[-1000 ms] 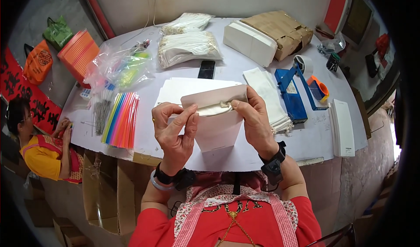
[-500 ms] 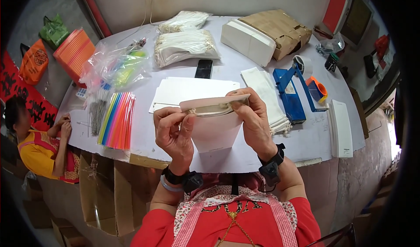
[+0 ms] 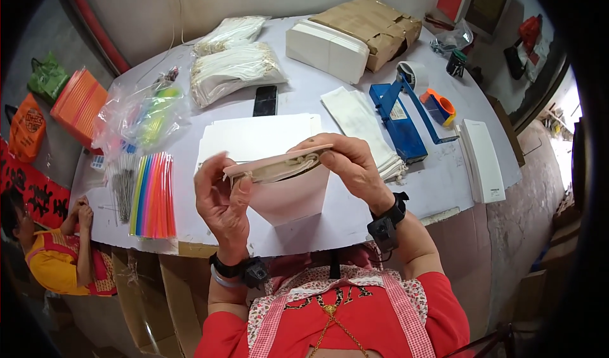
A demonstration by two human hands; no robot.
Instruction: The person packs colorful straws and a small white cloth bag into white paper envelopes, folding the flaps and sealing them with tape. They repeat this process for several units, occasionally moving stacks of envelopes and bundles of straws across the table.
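A slim white cardboard box (image 3: 288,201) stands upright between my hands over the near part of the table, its open mouth tilted toward me. Inside the mouth sits a folded off-white cloth drawstring pouch (image 3: 285,168), with its cord showing at the top. My left hand (image 3: 223,209) grips the left end of the mouth, thumb in front and fingers behind. At the right end, my right hand (image 3: 352,168) pinches the box's rim and the pouch's edge. Just behind the box lies a stack of flat white cards or boxes (image 3: 254,133).
Colourful straws (image 3: 154,193) and metal straw brushes (image 3: 122,180) lie left. White cloth pouches (image 3: 361,126), a blue tape dispenser (image 3: 398,123) and a closed white box (image 3: 482,161) are right. Behind are a phone (image 3: 265,101) and bagged pouches (image 3: 235,72). A co-worker (image 3: 60,256) sits left.
The whole view has shifted, so the table's things appear farther left. The box's mouth is more tilted, its right end higher. My left hand's fingers have spread a little along the rim.
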